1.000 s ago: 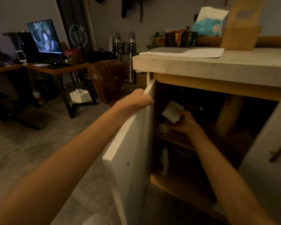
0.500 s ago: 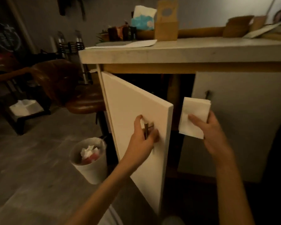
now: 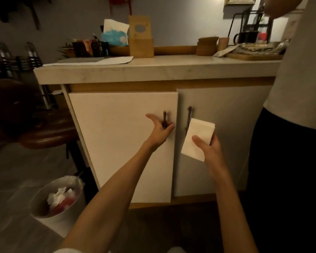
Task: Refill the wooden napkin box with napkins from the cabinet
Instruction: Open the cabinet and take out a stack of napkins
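A white stack of napkins [image 3: 197, 138] sits in my right hand [image 3: 207, 147], held in front of the right cabinet door [image 3: 226, 139]. My left hand [image 3: 160, 129] grips the dark bar handle [image 3: 164, 119] of the left cabinet door [image 3: 120, 139], which stands almost flush with the cabinet front. The wooden napkin box [image 3: 140, 43], with an oval hole in its raised lid, stands on the pale countertop [image 3: 153, 70] above the left door. I cannot see inside the box.
Another person in a white shirt [image 3: 297, 70] stands close at the right. A bin with crumpled paper [image 3: 57, 199] sits on the floor at lower left. A brown leather stool [image 3: 44, 128] is left of the cabinet. Wooden cups [image 3: 207, 45] and a tray [image 3: 254, 55] occupy the counter's right.
My right hand has drawn the napkin stack out of the cabinet. My left hand has moved from the door's top edge to its handle and swung the door nearly shut.
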Action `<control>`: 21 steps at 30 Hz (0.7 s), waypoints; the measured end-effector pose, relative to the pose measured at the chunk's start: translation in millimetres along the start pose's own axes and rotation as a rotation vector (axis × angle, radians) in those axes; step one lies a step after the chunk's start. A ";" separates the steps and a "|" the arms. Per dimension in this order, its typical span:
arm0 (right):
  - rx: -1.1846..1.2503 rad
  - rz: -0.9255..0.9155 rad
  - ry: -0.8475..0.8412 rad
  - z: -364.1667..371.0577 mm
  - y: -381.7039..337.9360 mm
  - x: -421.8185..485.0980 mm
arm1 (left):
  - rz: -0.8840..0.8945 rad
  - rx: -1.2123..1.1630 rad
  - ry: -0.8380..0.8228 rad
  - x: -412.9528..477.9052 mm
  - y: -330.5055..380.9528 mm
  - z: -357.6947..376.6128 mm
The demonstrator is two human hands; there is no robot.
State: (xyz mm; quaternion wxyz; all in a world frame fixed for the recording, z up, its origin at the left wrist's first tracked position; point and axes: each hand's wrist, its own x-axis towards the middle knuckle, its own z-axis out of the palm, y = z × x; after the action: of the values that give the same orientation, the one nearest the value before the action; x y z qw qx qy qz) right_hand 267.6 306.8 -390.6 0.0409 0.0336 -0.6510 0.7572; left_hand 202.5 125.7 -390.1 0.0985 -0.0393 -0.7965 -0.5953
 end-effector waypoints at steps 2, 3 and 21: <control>0.010 0.025 0.005 -4.0 3.6 3.0 | -0.030 -0.009 -0.060 4.3 -3.2 -5.8; 0.024 0.032 0.003 -4.1 4.3 3.6 | -0.044 -0.009 -0.090 5.7 -6.1 -9.5; 0.530 0.496 -0.244 205.4 -105.2 -13.5 | -0.318 -0.502 0.147 -93.3 82.8 -177.6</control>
State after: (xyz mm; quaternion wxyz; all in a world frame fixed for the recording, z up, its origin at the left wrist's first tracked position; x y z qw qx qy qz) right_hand 291.6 119.1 -257.8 -0.2314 -0.0255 -0.4209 0.8767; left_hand 328.2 -15.2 -283.0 0.0485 0.1060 -0.6114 -0.7827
